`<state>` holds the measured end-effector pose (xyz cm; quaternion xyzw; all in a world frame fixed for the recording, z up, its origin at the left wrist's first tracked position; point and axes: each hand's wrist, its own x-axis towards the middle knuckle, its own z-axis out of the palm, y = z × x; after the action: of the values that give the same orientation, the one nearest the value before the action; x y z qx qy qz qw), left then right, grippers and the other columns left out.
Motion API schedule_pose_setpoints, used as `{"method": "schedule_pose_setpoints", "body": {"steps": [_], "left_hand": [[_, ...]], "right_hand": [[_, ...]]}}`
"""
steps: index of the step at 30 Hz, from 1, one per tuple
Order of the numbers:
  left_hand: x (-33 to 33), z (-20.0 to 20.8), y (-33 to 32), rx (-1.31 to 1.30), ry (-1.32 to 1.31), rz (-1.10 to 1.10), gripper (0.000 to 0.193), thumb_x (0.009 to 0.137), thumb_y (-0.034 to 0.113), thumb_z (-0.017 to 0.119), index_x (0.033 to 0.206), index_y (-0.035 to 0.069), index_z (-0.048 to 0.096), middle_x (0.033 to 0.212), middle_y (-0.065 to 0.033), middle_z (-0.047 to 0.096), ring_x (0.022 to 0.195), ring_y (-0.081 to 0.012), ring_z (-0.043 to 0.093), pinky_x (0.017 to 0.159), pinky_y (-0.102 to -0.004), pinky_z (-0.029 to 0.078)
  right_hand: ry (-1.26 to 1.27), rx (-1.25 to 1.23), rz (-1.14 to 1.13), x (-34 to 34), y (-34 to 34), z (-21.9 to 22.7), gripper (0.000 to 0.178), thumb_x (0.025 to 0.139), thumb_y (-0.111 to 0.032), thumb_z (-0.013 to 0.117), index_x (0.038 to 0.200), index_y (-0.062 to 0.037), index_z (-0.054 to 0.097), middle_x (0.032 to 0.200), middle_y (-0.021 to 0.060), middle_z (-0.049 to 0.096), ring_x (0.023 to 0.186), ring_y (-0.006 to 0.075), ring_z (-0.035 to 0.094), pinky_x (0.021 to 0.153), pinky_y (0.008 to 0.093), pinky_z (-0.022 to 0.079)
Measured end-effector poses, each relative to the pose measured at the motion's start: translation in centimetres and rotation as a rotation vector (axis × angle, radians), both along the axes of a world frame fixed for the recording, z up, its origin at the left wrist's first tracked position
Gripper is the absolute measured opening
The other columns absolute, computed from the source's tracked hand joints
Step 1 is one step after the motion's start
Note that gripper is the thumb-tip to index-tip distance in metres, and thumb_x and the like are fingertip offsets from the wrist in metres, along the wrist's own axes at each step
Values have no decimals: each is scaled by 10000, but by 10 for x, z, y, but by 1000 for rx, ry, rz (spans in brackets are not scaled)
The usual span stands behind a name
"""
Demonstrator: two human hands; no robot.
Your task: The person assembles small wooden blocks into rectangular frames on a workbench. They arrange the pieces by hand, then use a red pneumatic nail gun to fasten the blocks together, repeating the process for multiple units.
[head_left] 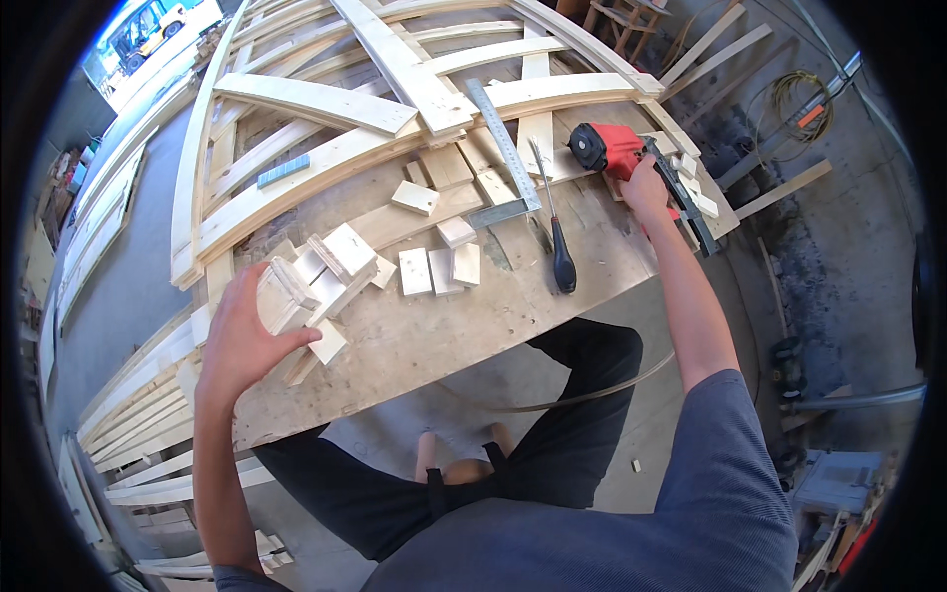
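Observation:
My left hand [242, 331] is wrapped around the near left side of a small stack of pale wooden blocks [286, 296], its thumb along the front and its fingertips partly hidden behind the wood. At the right, my right hand [646, 187] grips the handle of a red and black nail gun [619, 148], which rests over the table's right end. Between the hands lie a screwdriver [562, 259] with a black handle and a metal try square [508, 148]. Several loose wooden blocks [415, 271] sit beside the stack.
A large curved wooden frame [326, 187] covers the table's far half, with a blue-grey strip [283, 171] on its rail. The worktable [414, 345] ends just before my knees. Wooden strips [138, 414] lie at the left; a coiled hose [799, 94] hangs at the right.

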<state>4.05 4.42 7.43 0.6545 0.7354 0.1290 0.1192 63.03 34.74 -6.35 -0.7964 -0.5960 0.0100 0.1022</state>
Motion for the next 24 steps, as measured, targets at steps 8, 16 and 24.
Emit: {"method": "schedule_pose_setpoints", "body": {"steps": [8,16,24], "left_hand": [[-16,-20,6,85,33,-35,987,731,398,1011,1535,13,588,1448,-266,683,1403,-447,621,1203,-493,484],[-35,14,-4,-25,43,-304,1016,694,388,1020,1540,20,594,1532,-236,662,1436,-430,615,1236,-482,470],[-11,13,1,-41,80,-502,1022,679,296,993,1589,71,583,1580,-204,617,1453,-396,586,1251,-490,462]], "right_hand": [[-15,451,249,-38,-55,34,718,944,-317,857,1526,-21,558,1355,309,664,1257,513,664,1071,573,555],[893,229,903,-225,-230,73,704,902,-281,928,1499,-37,645,1311,172,734,1240,298,709,1080,445,561],[781,98,968,-321,-272,44,945,755,-314,1035,1526,18,600,1390,203,694,1350,406,656,1149,474,529]]}}
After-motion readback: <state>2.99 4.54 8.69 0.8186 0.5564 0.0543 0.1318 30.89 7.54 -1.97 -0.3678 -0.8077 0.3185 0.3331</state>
